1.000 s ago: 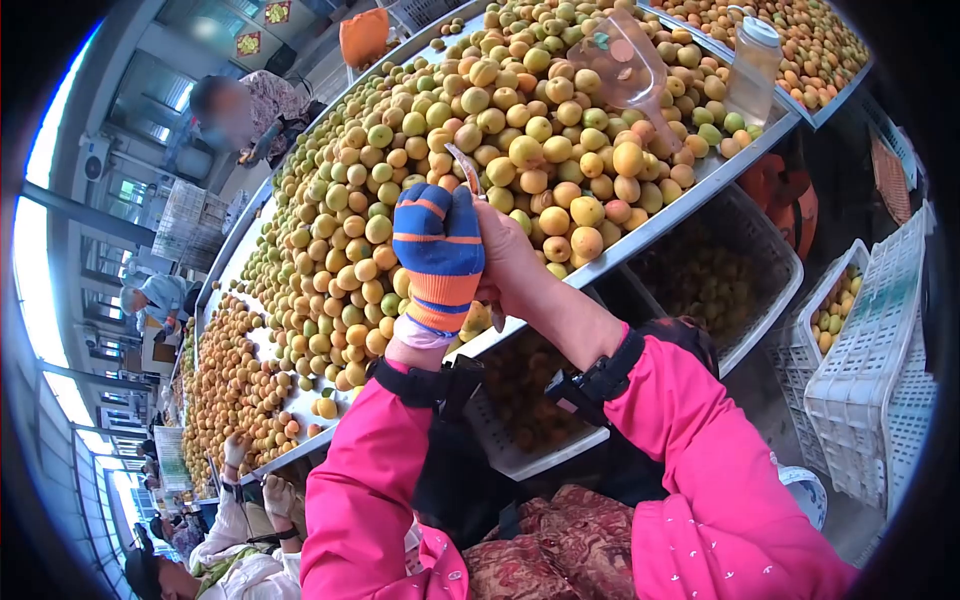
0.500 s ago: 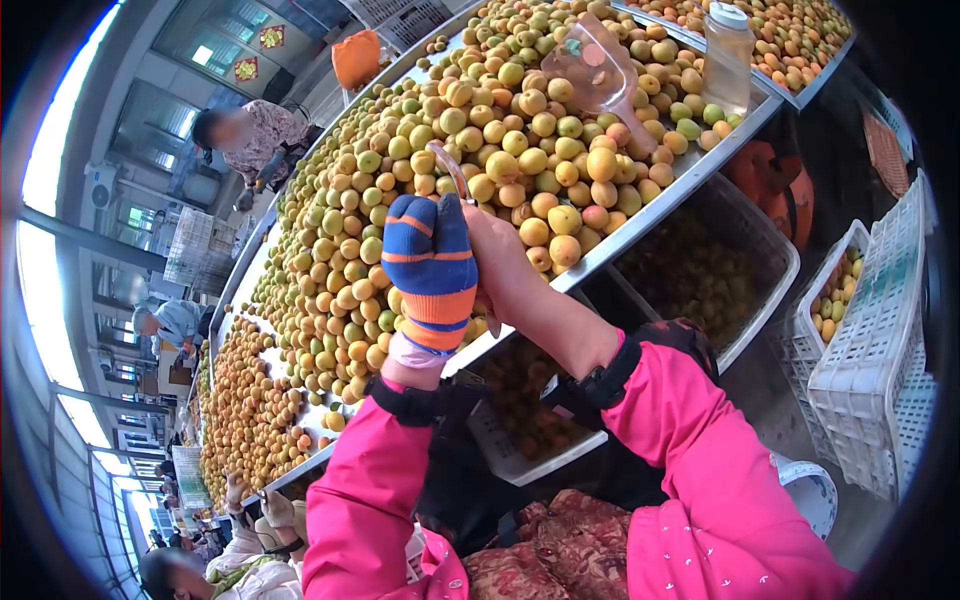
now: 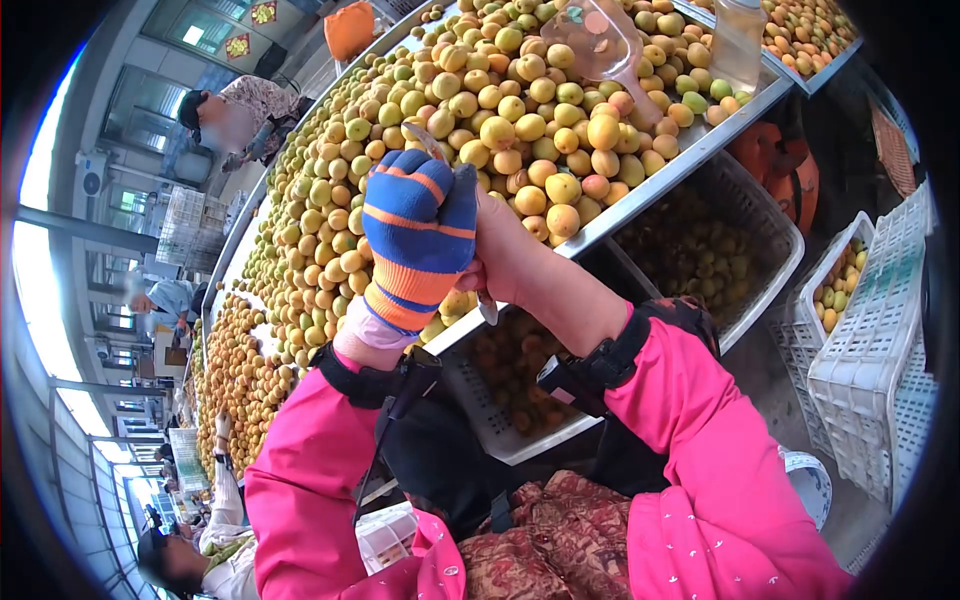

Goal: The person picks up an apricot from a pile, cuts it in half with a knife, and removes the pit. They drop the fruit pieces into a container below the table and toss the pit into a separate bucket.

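Observation:
My left hand (image 3: 420, 225), in a blue and orange striped knit glove, is closed in a fist against my right hand. My bare right hand (image 3: 508, 245) is wrapped closed, its fingers mostly hidden behind the glove. A thin, curved, shiny tool (image 3: 426, 140) sticks up above the hands, and a pointed metal tip (image 3: 488, 309) shows below them. Whether these are one piece is hidden, as is whatever the glove encloses. Both hands are over the near edge of a metal-rimmed table (image 3: 655, 195) heaped with yellow-orange and greenish apricots (image 3: 540, 130).
A clear plastic scoop (image 3: 597, 45) and a clear bottle (image 3: 738, 50) rest on the table. Crates of fruit (image 3: 745, 305) stand beneath it. White perforated crates (image 3: 865, 370) are stacked at right. Several people work around the table, including one in a patterned top (image 3: 260, 110).
Both hands have shifted slightly left, and the gloved hand has tilted and curled tighter. The pointed metal tip shows more clearly below. At lower left, another person's arm now reaches toward the fruit.

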Action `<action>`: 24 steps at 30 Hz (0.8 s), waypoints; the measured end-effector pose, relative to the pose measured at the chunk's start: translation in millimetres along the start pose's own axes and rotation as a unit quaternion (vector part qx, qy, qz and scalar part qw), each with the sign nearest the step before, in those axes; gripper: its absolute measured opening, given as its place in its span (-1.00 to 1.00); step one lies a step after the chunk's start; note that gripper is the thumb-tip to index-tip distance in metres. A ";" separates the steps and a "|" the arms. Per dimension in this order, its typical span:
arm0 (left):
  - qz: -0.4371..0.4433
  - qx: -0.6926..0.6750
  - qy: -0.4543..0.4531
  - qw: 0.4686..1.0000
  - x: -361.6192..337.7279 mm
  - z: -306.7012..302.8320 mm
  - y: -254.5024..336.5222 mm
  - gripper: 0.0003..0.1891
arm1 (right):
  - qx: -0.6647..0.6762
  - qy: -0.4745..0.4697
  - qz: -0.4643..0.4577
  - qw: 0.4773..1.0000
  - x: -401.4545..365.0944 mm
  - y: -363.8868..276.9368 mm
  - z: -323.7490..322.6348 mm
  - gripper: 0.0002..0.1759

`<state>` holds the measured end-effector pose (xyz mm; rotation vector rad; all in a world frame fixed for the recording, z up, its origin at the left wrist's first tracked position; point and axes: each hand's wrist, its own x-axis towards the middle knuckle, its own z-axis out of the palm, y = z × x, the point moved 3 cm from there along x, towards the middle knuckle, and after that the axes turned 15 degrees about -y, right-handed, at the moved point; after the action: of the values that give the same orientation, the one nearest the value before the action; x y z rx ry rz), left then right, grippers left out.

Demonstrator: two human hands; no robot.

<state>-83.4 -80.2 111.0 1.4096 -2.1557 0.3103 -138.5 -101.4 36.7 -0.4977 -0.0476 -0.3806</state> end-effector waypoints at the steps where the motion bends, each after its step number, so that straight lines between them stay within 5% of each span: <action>1: 0.018 0.013 -0.015 1.000 1.3 -0.8 0.9 -0.81 | 0.000 0.001 0.001 1.000 0.7 0.7 -1.2 -0.53; 16: 0.083 0.067 -0.164 0.981 8.0 -9.0 1.7 -0.81 | 0.011 -0.038 0.052 0.998 11.0 9.5 0.7 -0.61; 18: 0.098 0.010 -0.044 0.994 7.5 -12.6 -5.4 -0.84 | 0.014 -0.003 0.005 1.000 11.3 2.5 7.5 -0.61; 20: -0.027 -0.131 0.101 0.986 -0.6 -7.8 -20.8 -0.89 | -0.078 0.093 -0.131 0.984 14.3 -11.1 8.6 -0.58; 22: -0.238 -0.420 0.243 0.841 -12.2 6.5 -16.4 -0.79 | -0.319 0.192 -0.307 0.876 16.4 -20.0 2.8 -0.59; 24: -0.291 -0.453 0.279 0.795 -21.7 16.3 -19.7 -0.69 | -0.424 0.199 -0.300 0.831 9.8 -19.1 2.6 -0.59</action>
<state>-64.2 -79.4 83.7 1.0979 -1.0226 -0.4527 -136.3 -119.1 49.0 -1.2847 0.4015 -1.1411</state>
